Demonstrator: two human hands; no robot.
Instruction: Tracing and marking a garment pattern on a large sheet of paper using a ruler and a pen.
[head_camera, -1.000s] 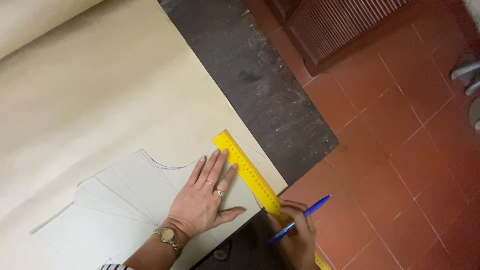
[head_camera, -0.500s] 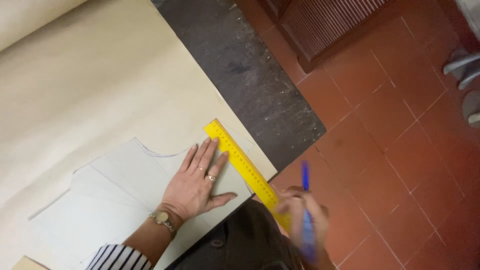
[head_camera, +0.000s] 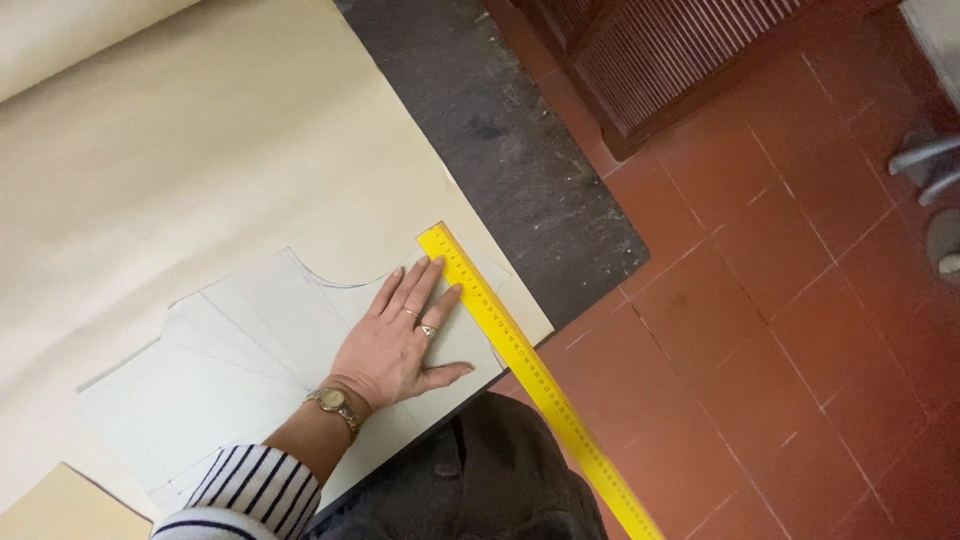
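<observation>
My left hand (head_camera: 400, 335) lies flat, fingers spread, on a pale grey paper pattern piece (head_camera: 240, 360) that rests on a large cream sheet of paper (head_camera: 200, 160). The fingertips press against a long yellow ruler (head_camera: 520, 360), which runs diagonally along the pattern's right edge and sticks out past the table corner over the floor. A watch and a ring are on this hand, and a striped sleeve covers the forearm. My right hand is out of view.
The cream paper covers a dark worktable (head_camera: 520, 150) whose bare strip shows at the right. Red floor tiles (head_camera: 780, 330) lie beyond. A dark wooden slatted cabinet (head_camera: 660, 50) stands at the top, and a chair base (head_camera: 930, 170) sits at the far right.
My right hand with the blue pen has dropped out of view. My left hand stays pressed on the pattern and ruler. The camera view has shifted slightly.
</observation>
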